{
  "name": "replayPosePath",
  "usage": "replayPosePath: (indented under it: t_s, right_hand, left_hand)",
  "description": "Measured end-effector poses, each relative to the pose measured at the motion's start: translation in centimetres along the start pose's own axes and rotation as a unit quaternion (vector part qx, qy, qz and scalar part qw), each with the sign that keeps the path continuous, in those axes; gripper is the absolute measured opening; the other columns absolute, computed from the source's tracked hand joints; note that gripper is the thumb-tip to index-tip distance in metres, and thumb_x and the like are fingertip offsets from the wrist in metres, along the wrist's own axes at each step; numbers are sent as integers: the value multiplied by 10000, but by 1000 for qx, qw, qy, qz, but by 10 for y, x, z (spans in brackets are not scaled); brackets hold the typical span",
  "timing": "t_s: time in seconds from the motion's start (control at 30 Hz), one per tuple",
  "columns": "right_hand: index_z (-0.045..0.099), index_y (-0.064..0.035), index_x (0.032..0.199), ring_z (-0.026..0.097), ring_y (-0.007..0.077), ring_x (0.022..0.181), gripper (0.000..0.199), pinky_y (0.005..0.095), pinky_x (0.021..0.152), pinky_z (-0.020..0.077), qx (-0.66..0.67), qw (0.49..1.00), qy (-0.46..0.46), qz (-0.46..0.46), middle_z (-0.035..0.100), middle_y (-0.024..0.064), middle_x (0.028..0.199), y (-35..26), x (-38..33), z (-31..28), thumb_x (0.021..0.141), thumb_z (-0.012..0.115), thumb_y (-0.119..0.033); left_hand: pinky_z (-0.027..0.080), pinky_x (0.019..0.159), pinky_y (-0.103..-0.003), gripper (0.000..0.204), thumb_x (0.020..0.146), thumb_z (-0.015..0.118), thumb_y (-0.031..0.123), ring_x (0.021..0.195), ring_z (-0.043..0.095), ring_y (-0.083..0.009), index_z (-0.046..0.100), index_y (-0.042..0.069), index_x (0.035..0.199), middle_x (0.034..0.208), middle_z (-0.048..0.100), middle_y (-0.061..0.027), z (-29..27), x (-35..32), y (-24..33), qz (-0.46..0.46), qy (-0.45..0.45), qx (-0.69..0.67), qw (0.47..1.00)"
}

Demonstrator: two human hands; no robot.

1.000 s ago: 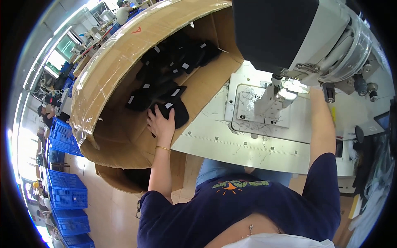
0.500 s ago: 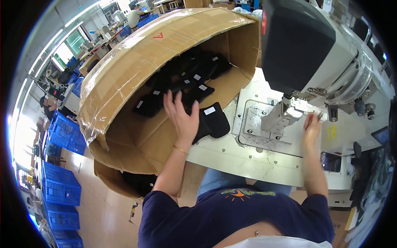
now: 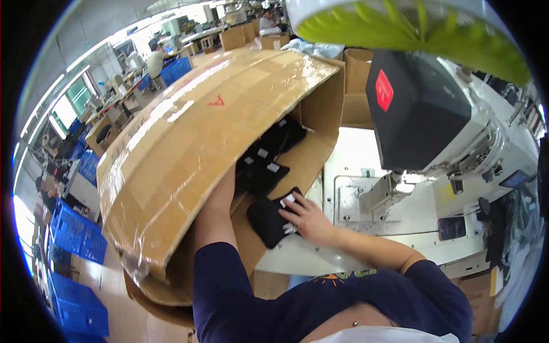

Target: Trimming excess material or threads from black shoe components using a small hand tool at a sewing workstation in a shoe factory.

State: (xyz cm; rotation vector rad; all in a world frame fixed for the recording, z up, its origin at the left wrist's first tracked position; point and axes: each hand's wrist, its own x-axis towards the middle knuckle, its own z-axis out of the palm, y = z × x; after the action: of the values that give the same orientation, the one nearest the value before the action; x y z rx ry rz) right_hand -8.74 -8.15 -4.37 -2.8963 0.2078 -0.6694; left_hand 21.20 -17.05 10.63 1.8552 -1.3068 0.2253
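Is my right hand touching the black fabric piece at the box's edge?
Touching. The head view shows the right hand lying flat on the black fabric piece, fingers over its white label.

A large white sewing machine (image 3: 457, 143) stands at the right on the white surface (image 3: 354, 148); its dark head (image 3: 420, 108) carries a red label (image 3: 384, 90); a metal plate (image 3: 366, 200) lies flat under it; a small dark screen (image 3: 452, 227) sits near the front edge of the surface. Blue plastic crates (image 3: 74, 286) are stacked on the floor at the left; more cardboard boxes (image 3: 234, 37) and work tables stand far behind; a green and white object (image 3: 412, 28) hangs blurred at the top.
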Motion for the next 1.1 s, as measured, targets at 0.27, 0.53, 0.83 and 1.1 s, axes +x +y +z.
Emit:
replayPosePath:
  t_s: [0.27,0.53,0.83,1.1]
  right_hand:
    - [528,-167,1360,334,385,1388,489,495,1053,356,-28,999,-25,-6,421,130,1470,-3,-3,-5,875,588,-195]
    - [533,-198,1359,308,387,1408,603,499,1066,340,-21,999,-24,-12,410,123,1485,-2,0,3,764,617,-150]
    - [560,-165,1323,336,382,1391,529,511,1060,335,-5,1000,-15,24,457,129,1441,0,-8,-5,799,632,-149]
    - [585,-63,1176,479,371,1221,357,455,1002,385,-111,959,242,96,545,161,1281,54,43,-29,823,546,-23]
  left_hand:
    - [242,1157,-465,906,759,686,524,1410,292,-386,366,44,1458,1513,334,-232,-13,84,9,44,-89,-88,991]
    - [261,1151,-454,914,733,713,491,1402,312,-381,371,50,1457,1510,342,-232,-23,101,-21,8,-198,-132,971]
    - [283,1144,-442,926,704,743,454,1393,335,-375,377,55,1456,1506,350,-231,11,1,-100,-115,-410,-160,890]
    - [428,1029,-412,854,527,801,296,1265,495,-348,504,33,1284,1318,537,-236,27,-60,-131,-97,-163,107,976]
